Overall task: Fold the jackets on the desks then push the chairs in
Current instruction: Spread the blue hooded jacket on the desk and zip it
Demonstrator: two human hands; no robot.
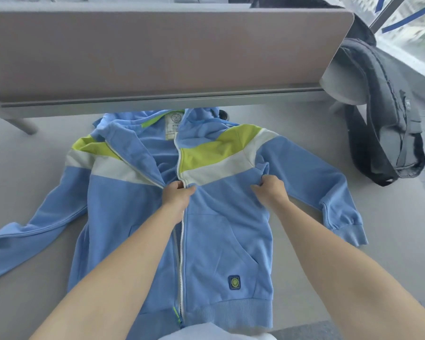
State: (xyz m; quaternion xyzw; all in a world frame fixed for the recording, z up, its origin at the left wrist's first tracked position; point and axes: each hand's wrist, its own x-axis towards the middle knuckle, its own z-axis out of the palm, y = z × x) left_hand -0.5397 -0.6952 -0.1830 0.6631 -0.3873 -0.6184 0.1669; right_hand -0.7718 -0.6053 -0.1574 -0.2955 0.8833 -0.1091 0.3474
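A light blue zip hoodie (214, 231) with lime and white chest stripes lies face up on the grey desk (22, 310), sleeves spread out to both sides, hood toward the partition. The zipper is shut in its lower part and parted above the chest. My left hand (176, 196) pinches the fabric at the zipper in the middle of the chest. My right hand (271, 188) grips a bunch of fabric near the right armpit.
A tan partition panel (157, 52) stands along the desk's far edge. A dark grey jacket (388, 123) hangs over a white chair back (336, 79) at the right. A window runs along the far right.
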